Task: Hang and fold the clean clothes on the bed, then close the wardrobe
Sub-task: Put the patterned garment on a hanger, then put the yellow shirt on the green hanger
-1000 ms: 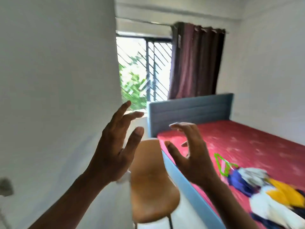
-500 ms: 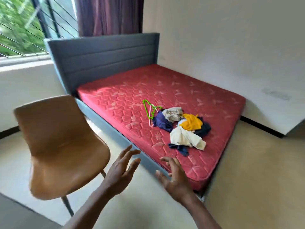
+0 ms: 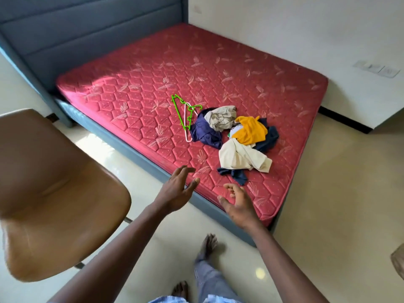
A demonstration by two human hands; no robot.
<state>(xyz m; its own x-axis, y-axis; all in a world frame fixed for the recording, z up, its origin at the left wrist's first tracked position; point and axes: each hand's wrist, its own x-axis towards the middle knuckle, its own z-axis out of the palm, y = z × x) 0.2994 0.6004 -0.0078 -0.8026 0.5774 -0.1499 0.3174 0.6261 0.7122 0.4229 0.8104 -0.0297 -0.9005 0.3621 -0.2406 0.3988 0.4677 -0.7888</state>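
Against the white wall sits the bed (image 3: 153, 84), its red quilted mattress bare and taking up most of the view, with a grey-blue padded headboard (image 3: 87, 29) upright at the far left end. Down at near left, big in the frame, a tan moulded chair (image 3: 54, 193) stands on the pale glossy floor, well apart from the bed's edge.

Now to the laundry: the clothes pile (image 3: 238, 132) lies on the mattress toward the near right corner, crumpled and unfolded. A cream garment (image 3: 240, 157) sprawls at the front, with a yellow garment (image 3: 250, 131) bunched on top just behind it. A navy garment (image 3: 205, 131) lies on the left of the heap, and a beige garment (image 3: 222, 117) is wadded up at the back.

Both arms are out in front, bare. The left hand (image 3: 177, 193) hovers over the near edge of the bed, fingers spread and loose, gripping nothing. The right hand (image 3: 239, 206) hangs just beside it, fingers loosely curled, thumb out, also holding nothing. Neither hand touches the clothes; the heap lies just beyond them.

Touching the pile's left side, a green hanger (image 3: 184, 111) lies flat on the mattress across a pale pink hanger (image 3: 186, 133). Below, one bare foot (image 3: 208, 243) shows on the floor.
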